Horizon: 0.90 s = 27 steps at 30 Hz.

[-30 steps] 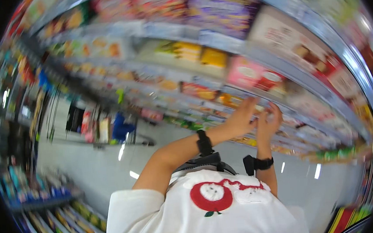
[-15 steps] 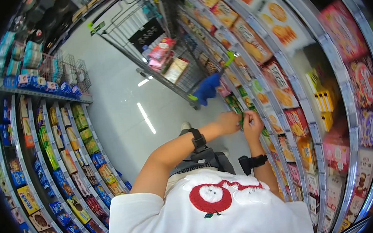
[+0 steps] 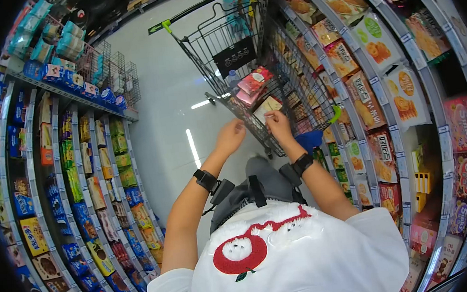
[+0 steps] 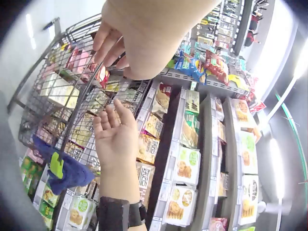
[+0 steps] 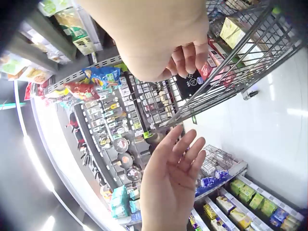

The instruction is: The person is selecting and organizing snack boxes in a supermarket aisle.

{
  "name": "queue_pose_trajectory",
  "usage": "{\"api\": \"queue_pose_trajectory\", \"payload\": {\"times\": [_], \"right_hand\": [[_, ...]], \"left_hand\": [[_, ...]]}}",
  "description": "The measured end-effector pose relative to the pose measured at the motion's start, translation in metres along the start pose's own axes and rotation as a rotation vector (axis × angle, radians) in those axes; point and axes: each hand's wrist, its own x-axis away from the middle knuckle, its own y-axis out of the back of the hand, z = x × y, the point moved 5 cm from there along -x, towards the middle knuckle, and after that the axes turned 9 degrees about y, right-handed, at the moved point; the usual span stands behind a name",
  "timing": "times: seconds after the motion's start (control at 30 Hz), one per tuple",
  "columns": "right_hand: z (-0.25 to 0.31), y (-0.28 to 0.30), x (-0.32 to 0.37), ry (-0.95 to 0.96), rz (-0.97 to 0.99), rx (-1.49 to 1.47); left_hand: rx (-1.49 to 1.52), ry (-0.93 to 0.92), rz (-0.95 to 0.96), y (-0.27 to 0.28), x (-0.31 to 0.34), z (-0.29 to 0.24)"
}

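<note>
My left hand [image 3: 230, 137] and right hand [image 3: 278, 126] are held apart in front of my body, at the near side of a wire shopping cart [image 3: 206, 82]. In the left wrist view the left hand [image 4: 137, 48] has loosely bent fingers with nothing in them, and the right hand [image 4: 115, 137] is palm up and empty. The right wrist view shows the right hand [image 5: 161, 43] with relaxed fingers and the left hand [image 5: 171, 178] spread. In the cart lie red and pink packs [image 3: 255, 81] and a pale box [image 3: 268, 107].
Shelves of biscuit packs [image 3: 365, 100] line the right side. On the left stand more snack shelves [image 3: 95, 192], with wire baskets [image 3: 107, 65] above. A blue cloth [image 4: 67, 168] hangs on the cart's corner. Pale floor [image 3: 171, 123] runs between the shelves.
The view has turned from the right shelves toward the aisle and cart. My hands, close together beside the shelf before, have moved left and apart.
</note>
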Motion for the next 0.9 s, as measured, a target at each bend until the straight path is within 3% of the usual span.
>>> {"api": "queue_pose_trajectory", "payload": {"times": [0.13,0.33,0.4,0.53,0.57,0.67,0.8,0.87,0.9], "right_hand": [[-0.027,-0.015,-0.043,-0.278,0.027,-0.136],[-0.089,-0.012,-0.113,-0.453,-0.073,-0.212],[-0.115,-0.007,-0.137,-0.515,-0.086,-0.225],[-0.142,-0.009,-0.165,-0.537,-0.354,-0.235],[-0.14,-0.01,-0.17,-0.553,-0.342,-0.186],[-0.161,-0.019,-0.179,-0.596,-0.298,-0.054],[-0.144,-0.021,-0.177,-0.638,-0.432,0.04],[-0.166,-0.024,-0.177,-0.66,-0.332,0.06],[-0.185,-0.027,-0.178,-0.671,-0.283,0.085]], "left_hand": [[0.024,-0.028,-0.05,0.021,-0.038,0.006],[0.07,-0.064,0.038,0.011,-0.158,0.007],[-0.094,-0.03,0.079,-0.004,-0.215,0.016],[-0.32,-0.031,0.157,-0.044,-0.294,0.053],[-0.323,0.094,0.275,-0.052,-0.31,0.063],[-0.318,0.153,0.336,-0.07,-0.335,0.08],[-0.404,0.382,0.548,-0.097,-0.343,0.116],[-0.415,0.227,0.584,-0.113,-0.348,0.134],[-0.429,0.174,0.607,-0.109,-0.343,0.116]]}}
